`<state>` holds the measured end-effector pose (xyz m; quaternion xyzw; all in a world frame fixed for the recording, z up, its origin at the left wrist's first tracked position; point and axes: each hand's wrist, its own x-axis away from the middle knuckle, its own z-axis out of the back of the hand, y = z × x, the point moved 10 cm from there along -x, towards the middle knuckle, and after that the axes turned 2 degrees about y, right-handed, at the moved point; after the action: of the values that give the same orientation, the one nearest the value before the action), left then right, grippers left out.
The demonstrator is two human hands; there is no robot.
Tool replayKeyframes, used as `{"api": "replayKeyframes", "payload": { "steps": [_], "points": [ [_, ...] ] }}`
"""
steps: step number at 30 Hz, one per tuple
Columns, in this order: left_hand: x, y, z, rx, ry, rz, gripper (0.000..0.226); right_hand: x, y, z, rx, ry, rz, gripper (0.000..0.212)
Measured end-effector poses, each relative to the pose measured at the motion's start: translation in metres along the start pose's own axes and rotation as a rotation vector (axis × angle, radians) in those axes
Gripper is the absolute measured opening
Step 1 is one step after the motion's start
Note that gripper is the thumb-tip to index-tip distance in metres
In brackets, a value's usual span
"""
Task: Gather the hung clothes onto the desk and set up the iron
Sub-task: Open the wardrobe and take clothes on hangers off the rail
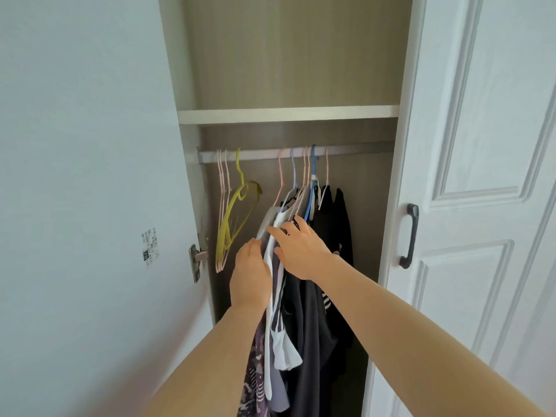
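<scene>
Nearest the camera: my two bare forearms reach up from the bottom edge into an open wardrobe.
Low between my arms: a purple patterned garment (252, 383) hangs at the left edge of the bunch, a white garment (278, 335) just beside it, then a dark grey garment (307, 341).
Left hand (251, 275): I see it laid against the left side of the bunch, fingers (255, 245) close together and nearly straight, pressing the fabric. It is not clamped on anything.
Right hand (301, 251): it rests on the upper front of the bunch, fingers spread apart and extended across the white garment's shoulder, with no grip that I can see.
Hung clothes (319, 296): all on hangers inside the wardrobe, packed tight right of the rail's middle, with the black garments (341, 230) furthest right.
Hooks in use: pale pink and lilac ones, plus a blue hanger (312, 188).
Empty hangers: a yellow hanger (237, 212) and several pink hangers (222, 203) sit at the rail's left end, apart from the clothes.
Rail (355, 150): a silver bar spanning the wardrobe.
Shelf (285, 114): a white board above the rail.
Right door (481, 145): white and panelled, with a dark handle (409, 236).
Left door (90, 176): swung open, with a small sticker (150, 246) and a metal hinge (197, 257).
</scene>
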<state>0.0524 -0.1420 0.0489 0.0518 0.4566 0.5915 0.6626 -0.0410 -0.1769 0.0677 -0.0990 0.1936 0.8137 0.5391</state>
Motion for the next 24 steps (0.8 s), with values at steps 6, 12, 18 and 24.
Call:
{"api": "replayKeyframes", "payload": {
  "steps": [6, 12, 18, 24],
  "points": [
    [-0.020, 0.003, -0.012, -0.044, 0.007, -0.026, 0.043, -0.003, 0.008, -0.014, -0.021, 0.040, -0.005, 0.054],
    [-0.038, 0.013, -0.029, -0.028, -0.004, -0.013, 0.036, 0.008, 0.029, -0.003, -0.045, 0.165, -0.031, 0.036],
    [-0.059, 0.016, -0.053, 0.121, -0.051, 0.092, 0.026, 0.027, 0.058, 0.011, -0.048, 0.267, -0.116, 0.024],
    [-0.093, 0.027, -0.061, 0.248, -0.089, 0.167, 0.025, 0.028, 0.085, 0.019, -0.050, 0.279, -0.201, 0.029]
  ]
}}
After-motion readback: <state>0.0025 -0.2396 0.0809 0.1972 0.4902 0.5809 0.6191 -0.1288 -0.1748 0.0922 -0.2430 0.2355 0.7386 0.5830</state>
